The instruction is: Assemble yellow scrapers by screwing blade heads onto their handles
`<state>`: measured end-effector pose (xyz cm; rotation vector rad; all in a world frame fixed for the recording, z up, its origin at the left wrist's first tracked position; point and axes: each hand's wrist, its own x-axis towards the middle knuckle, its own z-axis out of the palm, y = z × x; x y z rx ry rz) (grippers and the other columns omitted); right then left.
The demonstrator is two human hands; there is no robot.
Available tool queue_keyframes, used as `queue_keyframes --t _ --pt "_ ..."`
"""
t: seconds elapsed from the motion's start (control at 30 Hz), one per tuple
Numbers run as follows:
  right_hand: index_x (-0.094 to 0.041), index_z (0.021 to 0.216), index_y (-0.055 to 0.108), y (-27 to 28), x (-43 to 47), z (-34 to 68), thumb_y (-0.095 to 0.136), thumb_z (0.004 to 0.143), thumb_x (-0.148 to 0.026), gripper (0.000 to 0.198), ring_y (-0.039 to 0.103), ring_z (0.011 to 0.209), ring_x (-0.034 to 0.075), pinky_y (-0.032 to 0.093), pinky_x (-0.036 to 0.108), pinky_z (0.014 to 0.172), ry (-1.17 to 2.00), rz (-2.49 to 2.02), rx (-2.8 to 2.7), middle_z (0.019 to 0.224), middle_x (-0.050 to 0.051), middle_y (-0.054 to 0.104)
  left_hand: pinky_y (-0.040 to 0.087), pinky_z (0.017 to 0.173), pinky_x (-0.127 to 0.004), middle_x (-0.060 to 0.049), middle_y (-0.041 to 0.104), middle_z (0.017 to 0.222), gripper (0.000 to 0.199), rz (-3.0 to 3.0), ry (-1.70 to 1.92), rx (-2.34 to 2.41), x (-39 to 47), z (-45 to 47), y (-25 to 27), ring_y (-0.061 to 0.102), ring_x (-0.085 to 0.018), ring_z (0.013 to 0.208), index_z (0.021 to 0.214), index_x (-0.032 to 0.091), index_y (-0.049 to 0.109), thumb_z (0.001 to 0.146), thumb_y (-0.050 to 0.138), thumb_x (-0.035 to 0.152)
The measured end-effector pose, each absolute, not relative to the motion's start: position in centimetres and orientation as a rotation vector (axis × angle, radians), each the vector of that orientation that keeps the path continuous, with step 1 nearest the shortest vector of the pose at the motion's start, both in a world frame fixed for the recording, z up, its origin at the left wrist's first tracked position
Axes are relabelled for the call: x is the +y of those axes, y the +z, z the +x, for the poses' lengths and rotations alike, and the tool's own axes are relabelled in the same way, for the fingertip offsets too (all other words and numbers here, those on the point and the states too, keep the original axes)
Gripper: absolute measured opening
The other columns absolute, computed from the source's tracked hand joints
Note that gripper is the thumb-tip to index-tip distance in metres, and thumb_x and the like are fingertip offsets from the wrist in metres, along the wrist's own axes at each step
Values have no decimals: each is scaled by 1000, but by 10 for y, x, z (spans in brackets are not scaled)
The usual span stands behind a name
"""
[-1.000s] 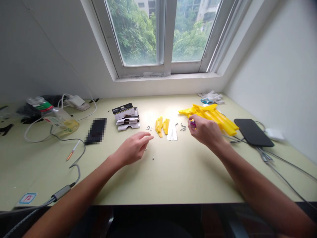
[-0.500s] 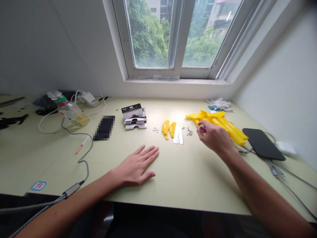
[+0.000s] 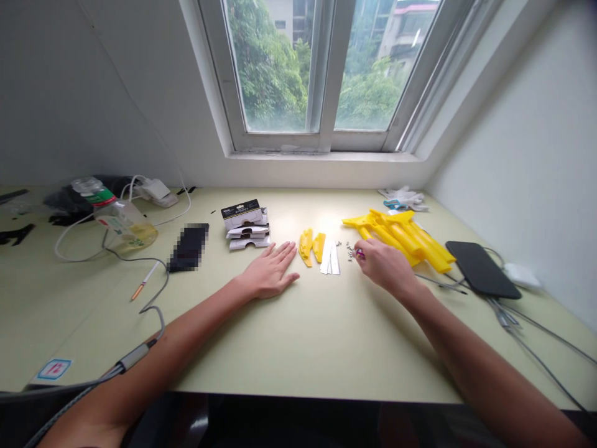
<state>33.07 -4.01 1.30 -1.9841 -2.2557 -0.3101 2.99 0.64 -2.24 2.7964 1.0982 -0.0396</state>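
Observation:
My left hand [image 3: 271, 271] lies flat on the desk, palm down, fingers stretched out just left of two small yellow plastic pieces [image 3: 305, 247]. It covers the spot of the small silver nuts. My right hand [image 3: 385, 266] is closed in a pinch around a small purple item [image 3: 359, 253], mostly hidden by the fingers. Its fingertips are beside the scattered small screws [image 3: 349, 251]. Between the hands lie thin flat silvery strips [image 3: 331, 258]. Behind my right hand is a pile of long yellow plastic handle-like parts [image 3: 405, 233].
Small black-and-white boxes [image 3: 245, 225] are stacked behind my left hand. On the left are a dark pixelated flat object [image 3: 189, 247], a bottle [image 3: 124, 221], a cigarette [image 3: 144, 281] and cables. A black phone-like slab [image 3: 482, 269] with cables lies right; white gloves [image 3: 405, 199] lie behind.
My left hand has slid forward over the nuts, towards the small yellow pieces. My right hand has come down and nearer to the screws, still pinching the purple item. The view has shifted slightly.

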Motion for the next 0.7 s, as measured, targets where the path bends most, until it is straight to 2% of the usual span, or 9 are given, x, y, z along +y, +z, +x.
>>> queue_keyframes --t 0.3,0.5,0.7 --pt "-18 87 60 8 -28 321 45 91 -27 18 61 69 17 24 28 52 -246 -2001 -2353 89 7 69 4 122 -42 -7 6 161 72 2812 139 1070 10 28 -31 6 -22 150 156 15 7 98 14 58" --pt "-19 78 62 20 -36 321 48 90 -29 21 58 68 15 28 27 55 -30 -1889 -2484 83 5 68 6 122 -43 -7 8 162 68 2799 251 1061 9 26 -33 7 -22 150 155 16 12 100 17 54" --pt "-19 82 64 11 -25 311 44 87 -20 21 59 68 15 24 28 53 -138 -1979 -2487 86 6 69 8 122 -44 -9 11 161 65 2796 274 1066 8 26 -32 7 -22 150 154 16 18 100 17 51"
